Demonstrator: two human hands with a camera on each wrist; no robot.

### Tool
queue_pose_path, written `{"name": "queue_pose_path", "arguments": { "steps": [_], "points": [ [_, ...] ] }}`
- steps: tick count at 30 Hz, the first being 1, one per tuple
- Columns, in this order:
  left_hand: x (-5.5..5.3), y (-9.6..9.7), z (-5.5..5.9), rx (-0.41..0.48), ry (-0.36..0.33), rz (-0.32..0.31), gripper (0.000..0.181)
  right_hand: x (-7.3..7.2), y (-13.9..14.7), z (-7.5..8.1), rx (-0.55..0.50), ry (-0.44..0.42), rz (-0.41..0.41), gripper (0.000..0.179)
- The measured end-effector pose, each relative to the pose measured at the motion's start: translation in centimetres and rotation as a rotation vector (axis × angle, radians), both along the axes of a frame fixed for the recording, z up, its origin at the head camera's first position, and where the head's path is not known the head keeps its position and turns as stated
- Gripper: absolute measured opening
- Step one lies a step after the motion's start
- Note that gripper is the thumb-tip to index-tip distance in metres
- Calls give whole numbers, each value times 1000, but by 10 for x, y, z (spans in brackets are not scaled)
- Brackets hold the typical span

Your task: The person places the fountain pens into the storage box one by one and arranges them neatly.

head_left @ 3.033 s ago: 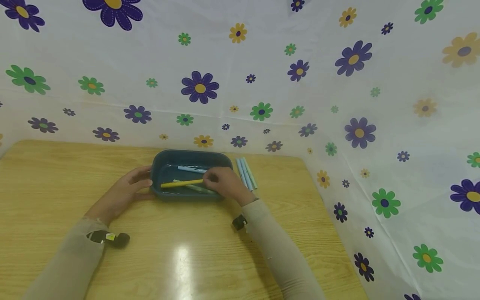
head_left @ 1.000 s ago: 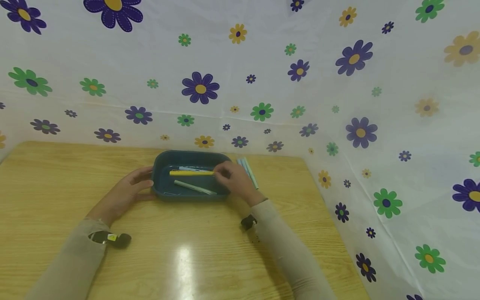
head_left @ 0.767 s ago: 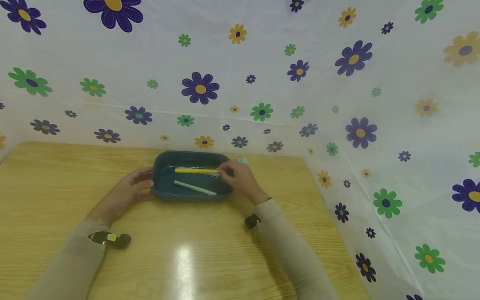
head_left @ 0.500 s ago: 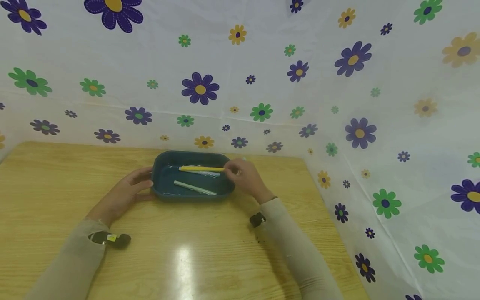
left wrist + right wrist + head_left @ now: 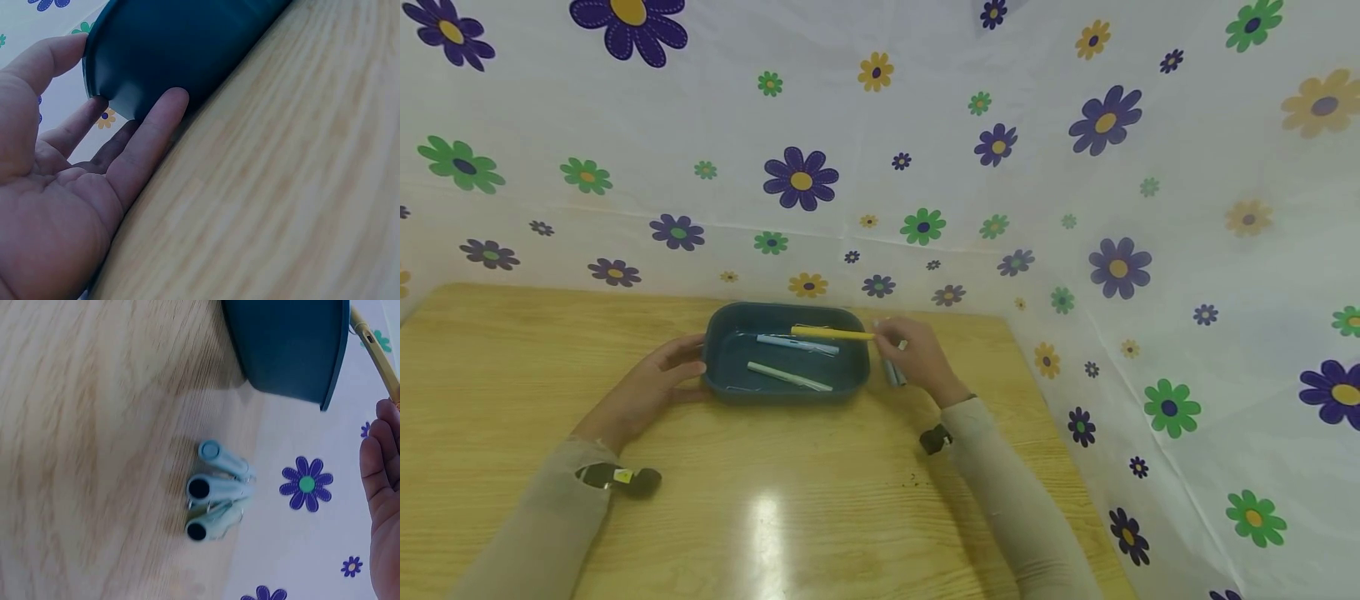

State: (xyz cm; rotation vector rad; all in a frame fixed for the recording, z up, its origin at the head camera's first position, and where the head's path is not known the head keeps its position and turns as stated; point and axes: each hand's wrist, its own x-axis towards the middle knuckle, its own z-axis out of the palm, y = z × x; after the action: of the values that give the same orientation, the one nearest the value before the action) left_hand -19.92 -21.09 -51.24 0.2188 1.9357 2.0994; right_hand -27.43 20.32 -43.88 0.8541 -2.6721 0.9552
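My right hand [image 5: 917, 354] pinches a yellow pen [image 5: 831, 332] by its right end. The pen lies level above the back right of a dark teal plastic bin [image 5: 782, 398], its right end past the rim. In the right wrist view the yellow pen [image 5: 375, 353] shows its clip near the bin's edge. Inside the bin lie a light blue pen [image 5: 797, 344] and a pale green pen [image 5: 788, 377]. My left hand [image 5: 658, 375] touches the bin's left end. In the left wrist view its extended fingertips [image 5: 174, 100] rest against the bin's outer wall.
Right of the bin, partly behind my right hand, pens lie side by side on the wooden table [image 5: 760, 500]: two light blue pens [image 5: 215, 487] and a pale green pen [image 5: 212, 522]. A white flowered cloth [image 5: 722, 117] hangs behind the table and along its right side.
My right hand has carried the yellow pen from low over the bin's middle to its back right, uncovering the light blue pen inside. The left hand and bin have stayed in place.
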Motion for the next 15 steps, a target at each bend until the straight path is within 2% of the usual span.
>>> {"name": "queue_pose_path", "arguments": {
  "steps": [6, 11, 15],
  "points": [
    [1, -1, 1, 10, 7, -7, 59, 3, 12, 1, -31, 8, -24, 8],
    [0, -1, 0, 12, 27, -13, 57, 6, 21, -3, -34, 15, -59, 9],
    [0, 0, -1, 7, 16, -12, 58, 5, 31, -7, -42, 24, -73, 9]
  ]
}}
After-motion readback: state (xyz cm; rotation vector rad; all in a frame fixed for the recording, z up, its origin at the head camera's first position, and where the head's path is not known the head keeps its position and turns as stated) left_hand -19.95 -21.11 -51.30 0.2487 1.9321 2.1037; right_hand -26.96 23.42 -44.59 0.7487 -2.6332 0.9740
